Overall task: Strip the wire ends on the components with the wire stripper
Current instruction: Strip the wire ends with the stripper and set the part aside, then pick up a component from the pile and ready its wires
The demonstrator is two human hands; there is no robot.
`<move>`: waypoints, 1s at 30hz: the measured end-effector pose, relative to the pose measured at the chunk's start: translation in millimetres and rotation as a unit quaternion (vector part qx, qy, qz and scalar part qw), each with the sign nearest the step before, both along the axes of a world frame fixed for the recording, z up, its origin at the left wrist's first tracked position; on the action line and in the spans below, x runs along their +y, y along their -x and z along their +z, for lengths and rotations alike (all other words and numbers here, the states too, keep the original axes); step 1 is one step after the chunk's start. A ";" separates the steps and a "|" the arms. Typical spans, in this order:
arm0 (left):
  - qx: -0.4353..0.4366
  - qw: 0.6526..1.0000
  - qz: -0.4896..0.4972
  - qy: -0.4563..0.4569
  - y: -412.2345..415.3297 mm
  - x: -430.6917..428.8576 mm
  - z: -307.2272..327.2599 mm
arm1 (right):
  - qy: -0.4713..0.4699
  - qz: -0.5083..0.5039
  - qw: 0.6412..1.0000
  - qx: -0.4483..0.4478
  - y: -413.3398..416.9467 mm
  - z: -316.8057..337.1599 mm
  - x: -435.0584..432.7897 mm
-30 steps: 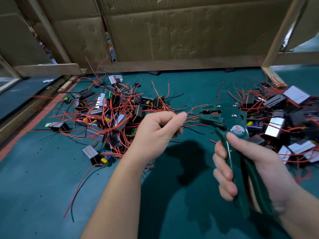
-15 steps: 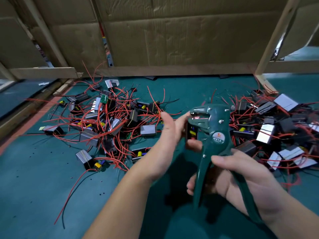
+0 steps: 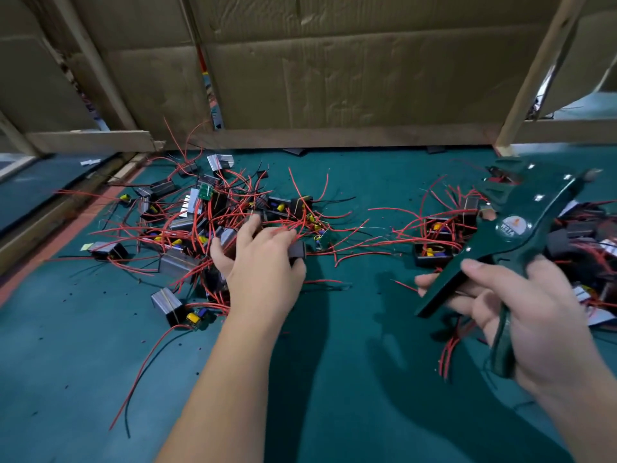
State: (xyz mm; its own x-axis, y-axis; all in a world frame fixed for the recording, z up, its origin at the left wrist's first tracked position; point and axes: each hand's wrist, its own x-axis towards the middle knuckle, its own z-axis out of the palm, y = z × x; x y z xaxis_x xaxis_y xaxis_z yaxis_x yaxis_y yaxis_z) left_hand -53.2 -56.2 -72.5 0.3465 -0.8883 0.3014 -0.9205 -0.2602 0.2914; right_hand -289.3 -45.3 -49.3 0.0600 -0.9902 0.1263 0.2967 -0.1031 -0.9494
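Head view: the green mat (image 3: 83,345) ends at a wooden rail (image 3: 334,140) under a cardboard wall (image 3: 367,61), with open mat between the left pile of components (image 3: 200,222) and the right pile (image 3: 434,235) (loose red wires (image 3: 384,242) cross the gap). The left hand (image 3: 260,265) lies palm-down on the left pile, fingers bent among the wires; whether it holds a component cannot be told. The right hand (image 3: 541,315) grips the wire stripper (image 3: 514,225) by its spread handles, head tilted up over the right pile, well apart from the left hand.

Cardboard wall (image 3: 350,78), green tabletop (image 3: 334,396)
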 end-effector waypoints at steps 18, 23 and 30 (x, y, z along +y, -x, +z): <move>0.834 0.492 -0.191 0.159 25.2 5.3 33.6 | -0.045 0.105 0.985 -0.129 -1.9 2.2 4.9; 0.862 0.452 -0.200 0.115 25.3 6.3 38.2 | -0.065 0.142 0.978 -0.137 -5.0 1.4 6.9; 0.830 0.509 -0.198 0.112 30.8 9.5 34.0 | -0.130 0.191 0.962 -0.147 -8.4 4.6 7.7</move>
State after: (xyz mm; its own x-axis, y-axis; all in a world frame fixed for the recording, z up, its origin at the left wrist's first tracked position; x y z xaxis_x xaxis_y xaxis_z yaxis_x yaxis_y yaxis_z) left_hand -84.0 -46.7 -38.6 0.0966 -0.9953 -0.0051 0.6753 0.0618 0.7350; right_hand -280.9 -37.5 -44.7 0.4258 -0.9032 -0.0548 0.5250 0.2959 -0.7980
